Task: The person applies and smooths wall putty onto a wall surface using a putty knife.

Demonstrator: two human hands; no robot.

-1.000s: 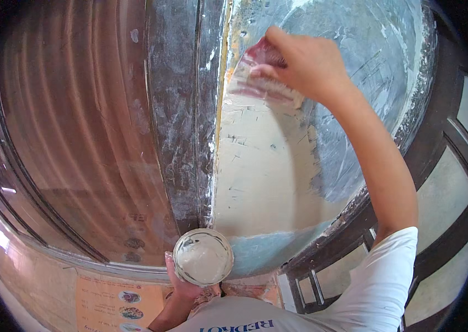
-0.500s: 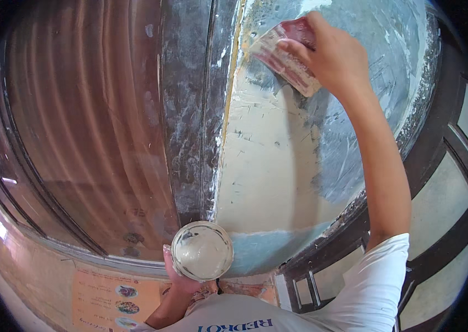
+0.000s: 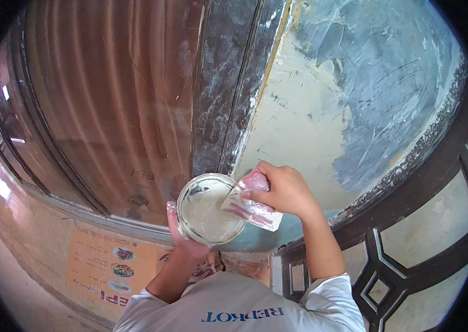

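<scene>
Left hand [image 3: 187, 235] cups a round, shallow white tub of pale cream filler [image 3: 210, 209] from beneath, fingers curled up around its left rim and base; the tub is held level, mouth up, in front of the chest.

Right hand [image 3: 284, 191] is closed in a pinch on a flat, broad scraper blade smeared with pinkish-white filler [image 3: 252, 207], thumb on top and fingers folded under. The blade's long axis runs from lower right to upper left, and its leading corner lies over the right rim of the tub, touching or just above the filler; contact cannot be confirmed. The tub thus lies directly to the left of the right hand and slightly below it, both hands close together.

Behind them stands a wall panel, cream filler over patchy blue-grey paint [image 3: 322, 110], the cream area just above the right hand, the uncoated blue well up and to the right. A dark, weathered vertical post [image 3: 228, 83] bounds the panel on the left; beyond it a brown ribbed metal shutter [image 3: 106, 99]. A dark geometric railing [image 3: 411, 238] closes in at right. Open room lies upward along the panel.
</scene>
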